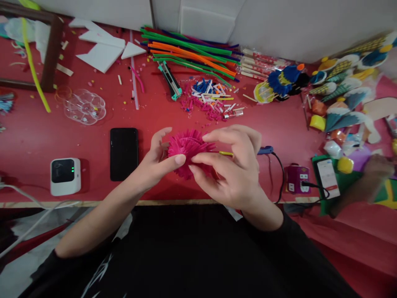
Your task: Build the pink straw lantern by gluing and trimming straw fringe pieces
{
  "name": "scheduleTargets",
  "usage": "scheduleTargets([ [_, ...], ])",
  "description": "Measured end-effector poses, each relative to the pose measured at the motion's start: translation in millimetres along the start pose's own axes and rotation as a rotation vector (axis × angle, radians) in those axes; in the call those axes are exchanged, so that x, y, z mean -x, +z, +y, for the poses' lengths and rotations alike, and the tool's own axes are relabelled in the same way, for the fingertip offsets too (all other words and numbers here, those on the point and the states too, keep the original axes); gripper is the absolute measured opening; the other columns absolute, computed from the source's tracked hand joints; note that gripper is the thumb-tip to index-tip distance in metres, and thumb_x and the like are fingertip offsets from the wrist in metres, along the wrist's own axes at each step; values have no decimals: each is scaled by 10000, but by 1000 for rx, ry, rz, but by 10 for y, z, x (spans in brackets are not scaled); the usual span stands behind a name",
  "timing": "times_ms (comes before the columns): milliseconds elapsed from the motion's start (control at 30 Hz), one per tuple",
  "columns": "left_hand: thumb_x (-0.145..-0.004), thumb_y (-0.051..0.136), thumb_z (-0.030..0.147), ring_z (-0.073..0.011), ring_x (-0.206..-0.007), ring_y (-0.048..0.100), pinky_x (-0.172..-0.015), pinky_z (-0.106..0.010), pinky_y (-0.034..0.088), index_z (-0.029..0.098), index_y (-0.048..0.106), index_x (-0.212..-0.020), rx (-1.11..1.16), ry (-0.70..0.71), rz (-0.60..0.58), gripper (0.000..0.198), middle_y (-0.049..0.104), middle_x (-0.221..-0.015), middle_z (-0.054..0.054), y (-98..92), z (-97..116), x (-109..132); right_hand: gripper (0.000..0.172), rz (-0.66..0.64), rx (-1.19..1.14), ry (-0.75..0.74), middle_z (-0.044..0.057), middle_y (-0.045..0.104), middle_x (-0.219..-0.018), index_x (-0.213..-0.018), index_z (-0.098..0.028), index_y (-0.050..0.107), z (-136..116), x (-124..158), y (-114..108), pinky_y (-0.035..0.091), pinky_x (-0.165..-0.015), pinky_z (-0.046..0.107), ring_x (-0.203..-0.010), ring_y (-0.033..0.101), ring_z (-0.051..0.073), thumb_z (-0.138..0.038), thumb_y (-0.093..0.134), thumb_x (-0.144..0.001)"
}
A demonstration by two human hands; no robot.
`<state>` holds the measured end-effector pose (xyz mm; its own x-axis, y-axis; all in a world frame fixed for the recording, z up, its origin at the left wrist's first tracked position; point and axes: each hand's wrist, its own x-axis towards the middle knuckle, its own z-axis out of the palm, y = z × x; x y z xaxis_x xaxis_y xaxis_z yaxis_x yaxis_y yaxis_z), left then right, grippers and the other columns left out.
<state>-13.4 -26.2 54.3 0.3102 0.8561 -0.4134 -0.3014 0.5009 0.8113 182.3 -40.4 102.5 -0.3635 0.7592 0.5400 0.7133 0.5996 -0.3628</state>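
Note:
A round, fringed pink pompom [184, 145] is held over the front of the red table. My left hand [158, 159] grips it from the left, thumb across its near face and fingers behind. My right hand [234, 161] is at its right side, with thumb and index finger pinched together at the fringe. Whether a single strand sits in that pinch is hidden. Beyond the pompom lie loose pink clippings [206, 107] and small blue and white pieces. A blue-handled corded tool [266, 150] rests partly behind my right hand.
A green-black box cutter [170, 80] and colourful pipe cleaners [192, 51] lie at the back. On the left are a black phone [124, 154], a white device [65, 176] and a clear plastic tray [85, 106]. A purple power socket [298, 179] and another person's hand [379, 167] are at right.

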Motion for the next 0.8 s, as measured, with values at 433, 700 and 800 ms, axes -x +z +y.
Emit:
scheduleTargets([
  [433, -715, 891, 462, -166, -975, 722, -825, -272, 582, 283, 396, -1327, -7, 37, -44, 808, 704, -1082, 4, -30, -25, -15, 185, 3, 78, -116, 66, 616, -1245, -1005, -278, 686, 47, 69, -14, 481, -1061, 475, -1172, 569, 271, -221, 759, -845],
  [700, -717, 878, 545, -190, -994, 710, -868, -309, 585, 297, 381, -1420, -82, 178, -66, 896, 658, -1219, -51, -99, -142, -11, 235, 143, -209, 147, 56, 663, -1112, -1051, -257, 616, 57, 62, 7, 528, -976, 490, -1045, 649, 252, -279, 735, -849],
  [800, -716, 874, 567, -210, -987, 717, -845, -323, 591, 297, 354, -1436, -131, 213, -80, 929, 644, -1250, -76, -89, -120, 10, 377, 68, -275, 238, 85, 655, -1195, -1174, -244, 594, 49, 52, 9, 497, -1042, 543, -1162, 630, 291, -342, 736, -839],
])
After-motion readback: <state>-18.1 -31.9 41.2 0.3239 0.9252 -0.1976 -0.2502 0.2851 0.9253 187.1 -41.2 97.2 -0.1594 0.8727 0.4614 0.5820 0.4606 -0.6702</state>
